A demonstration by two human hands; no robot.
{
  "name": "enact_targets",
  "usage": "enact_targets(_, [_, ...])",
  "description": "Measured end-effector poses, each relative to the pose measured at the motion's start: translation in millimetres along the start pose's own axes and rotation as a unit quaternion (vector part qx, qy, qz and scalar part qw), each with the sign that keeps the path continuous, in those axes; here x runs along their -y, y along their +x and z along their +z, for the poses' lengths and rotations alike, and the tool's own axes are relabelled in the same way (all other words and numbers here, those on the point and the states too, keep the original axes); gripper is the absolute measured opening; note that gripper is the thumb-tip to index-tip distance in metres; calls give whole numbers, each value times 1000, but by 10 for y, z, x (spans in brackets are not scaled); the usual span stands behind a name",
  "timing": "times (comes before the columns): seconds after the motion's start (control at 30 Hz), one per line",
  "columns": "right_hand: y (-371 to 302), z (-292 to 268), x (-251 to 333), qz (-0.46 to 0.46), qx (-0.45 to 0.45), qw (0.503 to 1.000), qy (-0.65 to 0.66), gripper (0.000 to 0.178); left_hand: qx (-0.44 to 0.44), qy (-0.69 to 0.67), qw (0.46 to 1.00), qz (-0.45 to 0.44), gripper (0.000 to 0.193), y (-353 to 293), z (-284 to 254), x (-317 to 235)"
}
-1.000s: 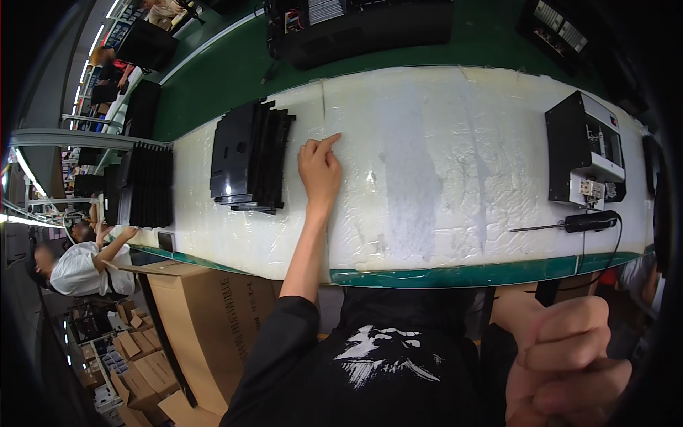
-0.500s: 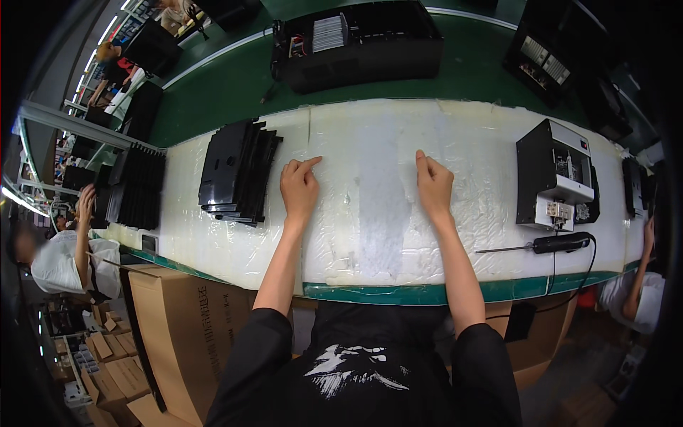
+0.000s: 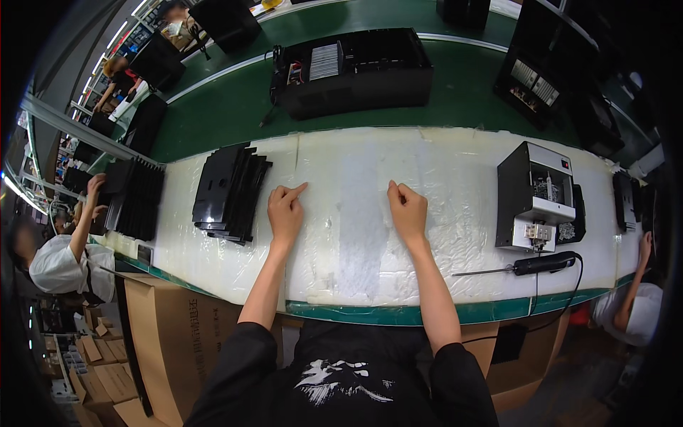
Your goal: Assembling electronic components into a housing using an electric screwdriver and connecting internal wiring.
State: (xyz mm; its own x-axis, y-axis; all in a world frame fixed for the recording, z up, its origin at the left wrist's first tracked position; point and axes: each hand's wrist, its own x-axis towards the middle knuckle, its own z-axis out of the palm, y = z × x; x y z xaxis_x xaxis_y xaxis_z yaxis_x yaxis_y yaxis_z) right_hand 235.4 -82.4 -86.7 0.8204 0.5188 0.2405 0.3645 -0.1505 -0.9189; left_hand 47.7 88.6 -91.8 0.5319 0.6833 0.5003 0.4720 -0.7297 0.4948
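Note:
My left hand (image 3: 286, 213) is held over the white-covered bench (image 3: 341, 270), its fingers curled in and one digit pointing up and to the right. My right hand (image 3: 409, 211) makes a loose fist across from it, thumb side towards the left. Neither one shows anything in it. Left of my left hand lies a stack of black plastic panels (image 3: 226, 188). A screw feeder (image 3: 541, 196) in black and silver stands to the right of my right hand. In front of it rests a black electric screwdriver (image 3: 538, 265) with a long thin bit and a cable.
Beyond the bench, a large black machine housing (image 3: 356, 78) lies on a green conveyor (image 3: 213, 114). More black panels (image 3: 135, 199) stand at the far left, near a person's hand (image 3: 95, 186). Cardboard boxes (image 3: 153, 320) are below. Another worker (image 3: 633, 302) is at the right.
The view has shifted, so the bench and its things sit lower and further left. My hands stay over the bench, the right one more tightly curled.

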Motion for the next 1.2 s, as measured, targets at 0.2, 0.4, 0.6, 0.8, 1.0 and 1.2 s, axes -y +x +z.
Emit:
enact_targets(0.2, [17, -23, 47, 11, 10, 1000, -22, 37, 13, 27, 999, -44, 29, 121, 24, -97])
enact_targets(0.4, [-12, 26, 16, -21, 15, 998, -59, 37, 142, -137, 978, -73, 18, 343, 298, -500])
enact_targets(0.6, [-83, 40, 3, -62, 4, 993, -100, 42, 80, -123, 989, 15, 20, 243, 491, -629])
enact_targets(0.8, [-78, 78, 33, -60, 11, 992, -107, 44, 115, -197, 973, -35, 18, 295, 457, -562])
enact_targets(1.0, [-90, 66, 75, -100, 19, 985, -137, 45, 111, -173, 979, -18, 18, 308, 475, -560])
enact_targets(1.2, [-106, 62, 37, -84, 8, 989, -123, 44, 326, -224, 912, -110, 31, 828, 469, -419])
